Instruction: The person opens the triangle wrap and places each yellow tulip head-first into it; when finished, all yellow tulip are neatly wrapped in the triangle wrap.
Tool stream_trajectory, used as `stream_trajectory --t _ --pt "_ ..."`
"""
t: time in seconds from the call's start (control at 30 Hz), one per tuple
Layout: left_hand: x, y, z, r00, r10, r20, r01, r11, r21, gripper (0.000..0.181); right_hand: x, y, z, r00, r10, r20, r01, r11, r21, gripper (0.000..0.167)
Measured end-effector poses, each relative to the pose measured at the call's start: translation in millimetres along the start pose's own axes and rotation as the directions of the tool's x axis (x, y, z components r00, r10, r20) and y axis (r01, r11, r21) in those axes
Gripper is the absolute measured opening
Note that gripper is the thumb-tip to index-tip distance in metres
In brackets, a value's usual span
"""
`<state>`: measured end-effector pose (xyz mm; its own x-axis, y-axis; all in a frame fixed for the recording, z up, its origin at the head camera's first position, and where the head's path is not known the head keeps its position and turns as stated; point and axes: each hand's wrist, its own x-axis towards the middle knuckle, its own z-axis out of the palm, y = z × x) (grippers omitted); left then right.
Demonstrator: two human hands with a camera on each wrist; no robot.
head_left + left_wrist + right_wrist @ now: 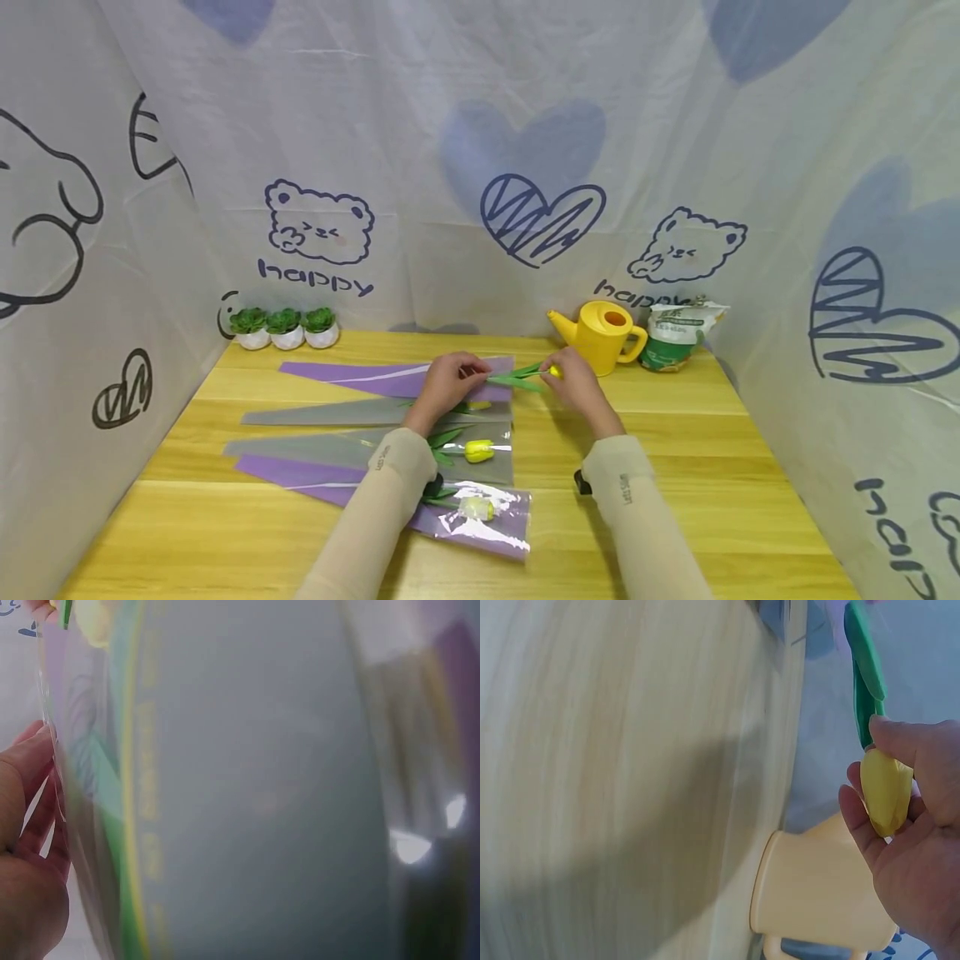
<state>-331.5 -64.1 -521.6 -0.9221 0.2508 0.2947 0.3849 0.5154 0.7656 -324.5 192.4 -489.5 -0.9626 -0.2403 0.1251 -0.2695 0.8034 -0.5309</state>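
Observation:
My right hand [576,385] pinches a yellow artificial tulip [886,791] just below its bloom, with the thumb on the stem. Its green leaves [517,381] point left, over the wide end of the farthest purple flower sleeve [360,377]. At that end my left hand [447,385] grips the sleeve's clear film, thumb and fingers at its edge in the left wrist view. Nearer to me lie two grey sleeves [300,450] and another purple sleeve [502,542]. Yellow tulips [478,451] show inside these; the left forearm covers parts of them.
Behind the right hand stands a yellow watering can [600,333], beside a green and white bag [678,333]. Three small potted succulents [285,329] line the back left of the wooden table [675,517]. Printed cloth [420,167] hangs around the table.

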Motion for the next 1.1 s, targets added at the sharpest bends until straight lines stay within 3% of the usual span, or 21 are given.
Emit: stream_trajectory --t 0.47,1.1 --pt "2.4 -1.4 5.8 1.000 0.022 -0.009 -0.022 1.000 0.007 0.009 5.2 -14.8 19.5 1.000 0.004 0.004 -0.004 1.000 -0.021 0.009" --pt "1.8 1.2 6.0 1.000 0.028 -0.014 -0.028 0.999 0.028 0.008 11.1 -27.2 36.3 1.000 0.006 -0.013 -0.006 0.999 0.041 0.006"
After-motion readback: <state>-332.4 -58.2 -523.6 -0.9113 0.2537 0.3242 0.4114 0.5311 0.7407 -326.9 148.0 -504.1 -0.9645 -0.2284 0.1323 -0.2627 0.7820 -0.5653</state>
